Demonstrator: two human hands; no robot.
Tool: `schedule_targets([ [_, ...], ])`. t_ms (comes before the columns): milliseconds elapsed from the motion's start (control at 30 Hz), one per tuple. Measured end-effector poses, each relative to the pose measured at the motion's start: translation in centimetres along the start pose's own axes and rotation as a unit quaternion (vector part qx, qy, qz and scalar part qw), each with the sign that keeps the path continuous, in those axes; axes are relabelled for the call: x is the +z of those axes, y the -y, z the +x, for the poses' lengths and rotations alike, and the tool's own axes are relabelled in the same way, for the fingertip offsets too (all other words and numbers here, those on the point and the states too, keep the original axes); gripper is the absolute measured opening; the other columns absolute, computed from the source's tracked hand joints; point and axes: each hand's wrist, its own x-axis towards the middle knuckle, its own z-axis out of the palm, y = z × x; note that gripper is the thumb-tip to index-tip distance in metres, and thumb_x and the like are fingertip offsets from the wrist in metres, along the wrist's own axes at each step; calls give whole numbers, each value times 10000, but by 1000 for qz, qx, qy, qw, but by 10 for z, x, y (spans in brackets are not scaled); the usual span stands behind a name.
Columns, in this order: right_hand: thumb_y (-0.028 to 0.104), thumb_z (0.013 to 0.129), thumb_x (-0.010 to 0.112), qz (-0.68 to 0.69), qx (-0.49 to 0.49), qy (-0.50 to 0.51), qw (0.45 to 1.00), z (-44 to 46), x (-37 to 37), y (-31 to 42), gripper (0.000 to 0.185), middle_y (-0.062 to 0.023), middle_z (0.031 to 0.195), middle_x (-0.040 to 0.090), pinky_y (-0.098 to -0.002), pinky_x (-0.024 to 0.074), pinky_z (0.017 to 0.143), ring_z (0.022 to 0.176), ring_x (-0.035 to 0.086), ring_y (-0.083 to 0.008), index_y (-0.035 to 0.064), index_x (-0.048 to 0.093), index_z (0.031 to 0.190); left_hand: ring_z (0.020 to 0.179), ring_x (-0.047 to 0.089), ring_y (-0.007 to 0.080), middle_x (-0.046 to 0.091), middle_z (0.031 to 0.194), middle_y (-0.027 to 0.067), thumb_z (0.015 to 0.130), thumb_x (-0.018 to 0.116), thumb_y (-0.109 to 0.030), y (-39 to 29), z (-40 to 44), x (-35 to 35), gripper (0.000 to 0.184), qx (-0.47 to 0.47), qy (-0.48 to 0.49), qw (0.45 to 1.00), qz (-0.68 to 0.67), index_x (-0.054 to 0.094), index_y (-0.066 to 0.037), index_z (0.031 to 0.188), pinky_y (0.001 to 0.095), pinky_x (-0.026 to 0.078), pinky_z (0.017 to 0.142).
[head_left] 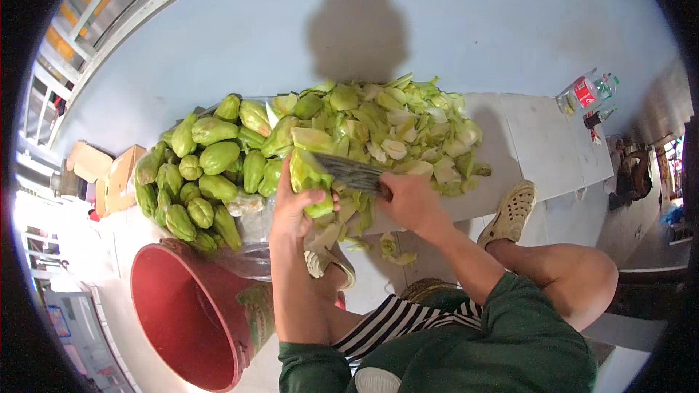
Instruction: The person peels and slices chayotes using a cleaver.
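My left hand [295, 204] is wrapped round a green chayote [309, 178], partly peeled, held upright over the pile. My right hand [408, 200] grips a knife [353, 173] by its handle; the dark blade reaches left to the side of the chayote. Behind and to the right of my hands spreads a heap of cut peels [408, 127]. At the left is a pile of whole green chayotes [211, 156]. A few loose peels [397, 247] lie on the floor below the heap.
A red bucket [186, 313] stands open at the lower left, beside clear plastic. Cardboard boxes [120, 178] are at the far left. A plastic bottle with a red label [585, 92] stands at the upper right. A sandalled foot [512, 212] rests at the cardboard's edge [561, 138].
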Motion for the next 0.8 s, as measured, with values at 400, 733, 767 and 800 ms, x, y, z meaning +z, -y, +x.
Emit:
schedule_targets([
  [400, 211, 703, 685, -10, -36, -32, 999, 17, 19, 12, 217, -149, 695, 626, -456, 503, 615, 707, 639, -352, 50, 575, 798, 824, 659, 339, 556, 1171, 202, 714, 659, 30, 2, -10, -13, 893, -4, 57, 998, -14, 217, -119, 1475, 476, 589, 689],
  [733, 211, 741, 656, 74, -24, 25, 997, 4, -20, 34, 189, -162, 697, 624, -454, 504, 637, 720, 638, -366, 54, 573, 804, 905, 645, 322, 551, 1187, 179, 630, 681, 97, -2, 0, 3, 948, 21, 42, 998, -32, 260, -105, 1456, 446, 595, 695],
  [767, 182, 708, 671, 77, -108, 1, 991, 2, -22, 42, 183, -138, 657, 601, -445, 485, 593, 659, 619, -350, 52, 554, 764, 977, 624, 306, 548, 1211, 165, 676, 678, 85, 1, 3, 3, 903, 18, -2, 996, -82, 267, -110, 1456, 428, 581, 766],
  [800, 154, 675, 685, 78, -192, -21, 978, 0, -21, 46, 187, -113, 617, 577, -436, 466, 549, 598, 600, -333, 51, 536, 723, 1049, 604, 289, 545, 1235, 150, 722, 675, 74, 4, 5, 3, 859, 13, -47, 990, -133, 273, -115, 1457, 410, 566, 838],
])
